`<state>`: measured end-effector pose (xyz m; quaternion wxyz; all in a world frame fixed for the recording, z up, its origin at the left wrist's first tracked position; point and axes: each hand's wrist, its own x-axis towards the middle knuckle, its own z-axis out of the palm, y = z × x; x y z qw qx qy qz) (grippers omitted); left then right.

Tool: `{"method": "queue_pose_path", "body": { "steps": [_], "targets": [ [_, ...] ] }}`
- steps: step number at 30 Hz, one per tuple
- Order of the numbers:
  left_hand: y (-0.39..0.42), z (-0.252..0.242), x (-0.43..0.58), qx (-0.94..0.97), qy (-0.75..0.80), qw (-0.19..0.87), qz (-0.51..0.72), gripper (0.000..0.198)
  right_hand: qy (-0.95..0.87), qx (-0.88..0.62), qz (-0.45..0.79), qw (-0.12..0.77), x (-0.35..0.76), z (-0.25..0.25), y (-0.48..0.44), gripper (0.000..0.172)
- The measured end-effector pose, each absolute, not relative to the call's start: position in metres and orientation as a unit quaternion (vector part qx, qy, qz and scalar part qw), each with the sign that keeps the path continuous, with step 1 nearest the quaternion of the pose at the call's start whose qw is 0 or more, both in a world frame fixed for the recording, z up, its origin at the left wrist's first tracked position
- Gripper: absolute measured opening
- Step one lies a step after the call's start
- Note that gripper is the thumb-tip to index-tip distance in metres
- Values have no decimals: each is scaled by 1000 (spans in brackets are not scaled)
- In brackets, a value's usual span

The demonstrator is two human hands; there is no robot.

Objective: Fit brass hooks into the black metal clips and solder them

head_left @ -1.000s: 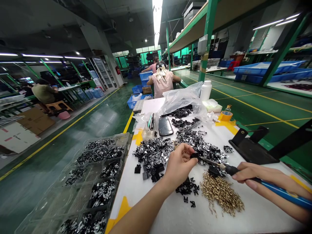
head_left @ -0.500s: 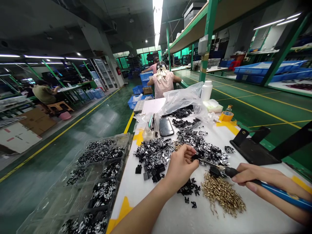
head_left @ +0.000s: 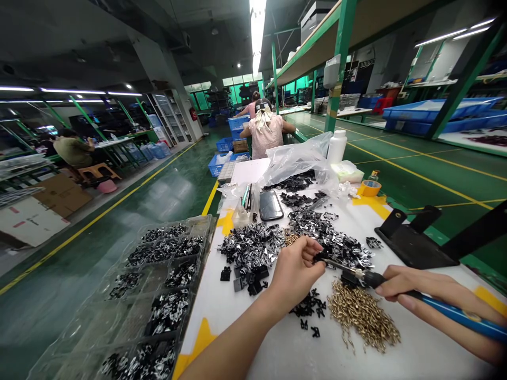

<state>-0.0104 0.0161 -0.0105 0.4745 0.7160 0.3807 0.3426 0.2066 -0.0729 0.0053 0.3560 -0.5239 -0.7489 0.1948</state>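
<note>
My left hand (head_left: 297,266) is closed in a pinch above the middle of the table. A small black part (head_left: 319,257) shows at its fingertips, mostly hidden. In my right hand (head_left: 428,295) is a pen-like tool (head_left: 459,311) with a blue handle, black grip and slim metal shaft; its exact kind is not clear. The shaft points left, its tip meeting the black part at my left fingers. Just below the shaft lies a heap of small brass-coloured pieces (head_left: 360,316). Small black clips (head_left: 309,306) are scattered beside my left wrist.
Piles of black and silver metal clips (head_left: 251,245) cover the table's middle. A phone (head_left: 271,205), plastic bag (head_left: 297,155), white bottle (head_left: 336,146) and tape roll (head_left: 369,188) lie farther back. At left stands a compartment tray (head_left: 158,295); at right, a black bracket (head_left: 415,243). A co-worker (head_left: 266,132) sits ahead.
Both hands hold nearly the same pose, with the tool's tip still at the left fingertips. The whole view has shifted very slightly.
</note>
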Motion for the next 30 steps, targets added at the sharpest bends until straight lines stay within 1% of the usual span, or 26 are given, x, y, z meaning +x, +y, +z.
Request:
{"method": "queue_pose_path", "body": {
  "steps": [5, 13, 17, 20, 30],
  "targets": [
    [15, -10, -10, 720, 382, 465, 345, 18, -740, -530, 191, 368, 203, 5, -74, 28],
    [14, -9, -10, 716, 384, 470, 346, 17, -729, -529, 234, 365, 209, 2, -72, 21],
    [14, -8, -10, 713, 381, 477, 346, 16, -730, -514, 241, 379, 208, -4, -70, 26],
    [14, -7, -10, 711, 377, 482, 346, 15, -726, -520, 252, 373, 209, -5, -70, 29],
    [15, -9, -10, 685, 363, 521, 357, 16, -704, -548, 272, 360, 210, 6, -72, 27]
  ]
}}
